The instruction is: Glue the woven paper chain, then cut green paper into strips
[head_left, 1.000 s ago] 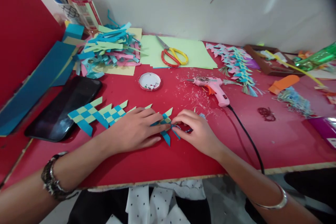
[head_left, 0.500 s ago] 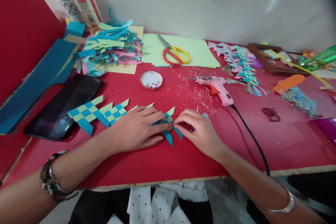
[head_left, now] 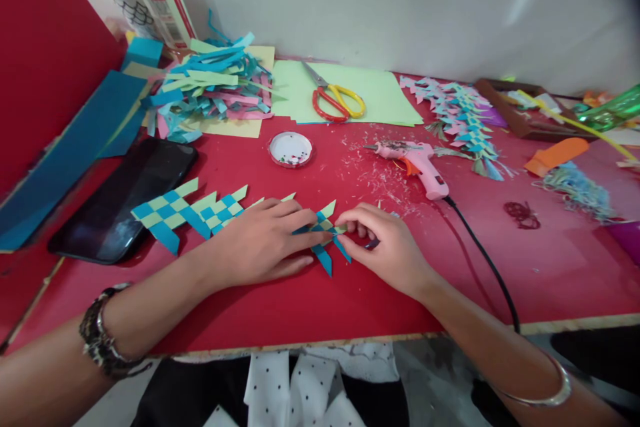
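Observation:
A row of woven blue and pale green paper fish [head_left: 165, 210] lies across the table, pointed strips sticking out along both edges. My left hand [head_left: 270, 240] rests flat over its middle, fingers stretched out and pressing it down, so part of the row is hidden. At the right end, my right hand [head_left: 385, 243] has thumb and forefinger pinched at the edge of the last woven piece [head_left: 325, 250]. The other fingers of that hand are curled in, with a small dark thing [head_left: 373, 243] showing beneath them that I cannot make out.
Behind the hands lie a jar lid [head_left: 291, 149], scissors [head_left: 336, 99] on green paper sheets [head_left: 390, 97], and a pink glue gun [head_left: 417, 161] with a black cord. A phone [head_left: 125, 200] and a heap of paper strips [head_left: 215, 83] are at left. Finished woven pieces [head_left: 463, 117] lie right.
My right thumb and forefinger have shifted slightly right and parted a little at the end of the woven piece. The left hand stays in place on the row.

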Tool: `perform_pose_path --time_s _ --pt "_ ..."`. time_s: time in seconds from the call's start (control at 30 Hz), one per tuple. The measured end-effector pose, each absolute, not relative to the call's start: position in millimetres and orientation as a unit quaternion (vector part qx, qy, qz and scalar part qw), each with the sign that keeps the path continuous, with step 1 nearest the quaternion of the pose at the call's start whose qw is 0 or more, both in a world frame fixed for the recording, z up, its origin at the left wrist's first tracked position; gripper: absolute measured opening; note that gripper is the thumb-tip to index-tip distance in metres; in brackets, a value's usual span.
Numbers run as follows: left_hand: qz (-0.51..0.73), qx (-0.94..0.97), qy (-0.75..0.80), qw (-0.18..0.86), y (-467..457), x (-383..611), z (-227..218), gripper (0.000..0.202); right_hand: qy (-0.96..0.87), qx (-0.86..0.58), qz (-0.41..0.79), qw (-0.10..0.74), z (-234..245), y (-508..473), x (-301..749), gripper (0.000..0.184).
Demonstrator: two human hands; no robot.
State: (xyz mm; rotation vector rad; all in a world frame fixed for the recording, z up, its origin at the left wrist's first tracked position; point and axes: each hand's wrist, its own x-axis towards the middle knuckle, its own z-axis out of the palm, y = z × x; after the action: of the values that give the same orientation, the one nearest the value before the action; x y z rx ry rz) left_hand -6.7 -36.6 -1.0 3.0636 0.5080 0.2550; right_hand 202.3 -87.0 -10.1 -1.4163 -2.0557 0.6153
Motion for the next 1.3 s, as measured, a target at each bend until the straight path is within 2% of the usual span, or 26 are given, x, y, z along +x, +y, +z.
perform_pose_path --time_s 0.6,0.7,0.77,0.9,1.17,1.3 --pt "0.072 0.983 0.167 0.012 -37.1 -6.3 -2.1 0.033 -0.766 -0.523 0.255 0.273 -9.2 -83.6 203.2 0.007" --pt "0.074 0.983 0.168 0.01 -37.0 -6.5 -2.4 0.033 -0.766 -0.521 0.256 0.276 -9.5 -84.7 203.6 0.012" --pt "0.072 0.983 0.169 0.013 -36.7 -6.9 -2.3 0.033 -0.761 -0.522 0.254 0.289 -9.6 -85.9 203.9 0.015" --pt "0.075 0.983 0.167 0.015 -36.5 -7.4 -1.5 0.033 -0.728 -0.534 0.252 0.35 -9.5 -88.4 205.2 0.006" --pt "0.069 0.983 0.168 0.022 -36.8 -6.9 0.6 0.035 -0.704 -0.554 0.23 0.379 -11.1 -87.7 208.0 0.022" --pt "0.068 0.982 0.172 0.026 -37.4 -7.8 1.0 0.034 -0.693 -0.568 0.198 0.399 -14.8 -87.1 209.3 0.011"
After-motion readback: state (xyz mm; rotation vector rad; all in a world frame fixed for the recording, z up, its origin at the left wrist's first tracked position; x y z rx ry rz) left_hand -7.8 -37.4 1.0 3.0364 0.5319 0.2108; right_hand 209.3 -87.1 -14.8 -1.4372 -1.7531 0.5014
